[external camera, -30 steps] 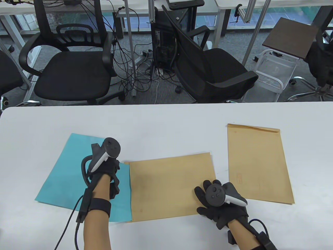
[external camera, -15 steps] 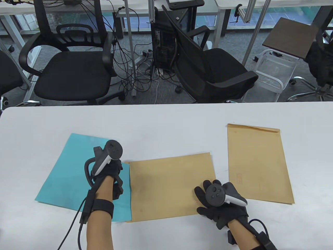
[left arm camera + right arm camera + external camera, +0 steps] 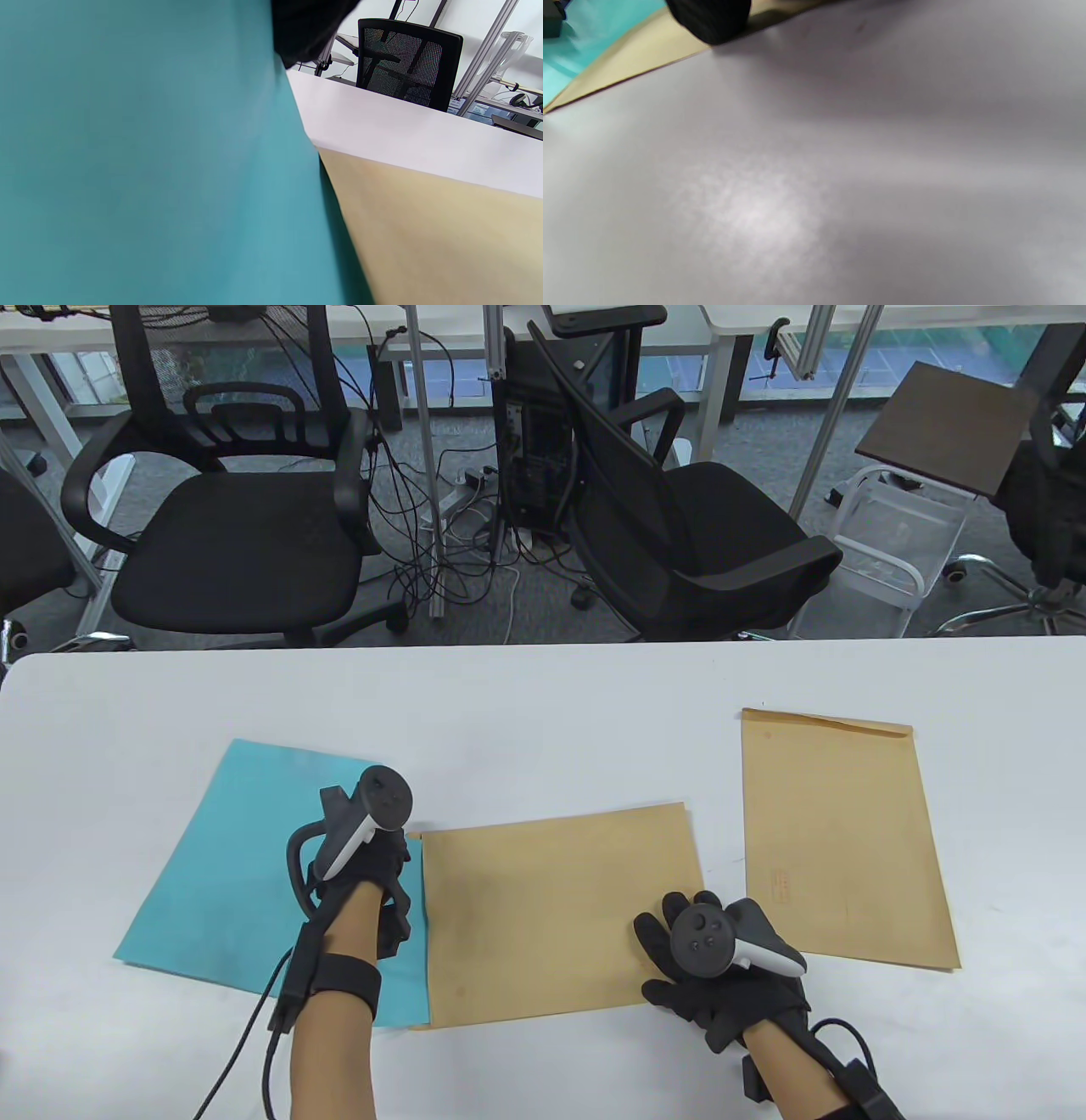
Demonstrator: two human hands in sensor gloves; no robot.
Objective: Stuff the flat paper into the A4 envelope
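A teal sheet of paper point(image 3: 221, 865) lies flat on the left of the white table point(image 3: 543, 704). Its right edge meets the left edge of a brown A4 envelope point(image 3: 551, 908) lying crosswise in the middle. My left hand point(image 3: 377, 869) rests on the paper's right edge beside the envelope, its fingers mostly hidden under the tracker. One dark fingertip point(image 3: 305, 29) touches the teal sheet point(image 3: 148, 161) in the left wrist view. My right hand point(image 3: 704, 976) lies flat with spread fingers on the envelope's near right corner. Whether the paper's edge is inside the envelope cannot be told.
A second brown envelope point(image 3: 840, 840) lies upright on the right of the table. Two black office chairs point(image 3: 237, 534) and a tangle of cables stand on the floor beyond the far table edge.
My left hand has slid to the right across the teal sheet, up to the envelope's left edge. The paper, both envelopes and my right hand have stayed in place.
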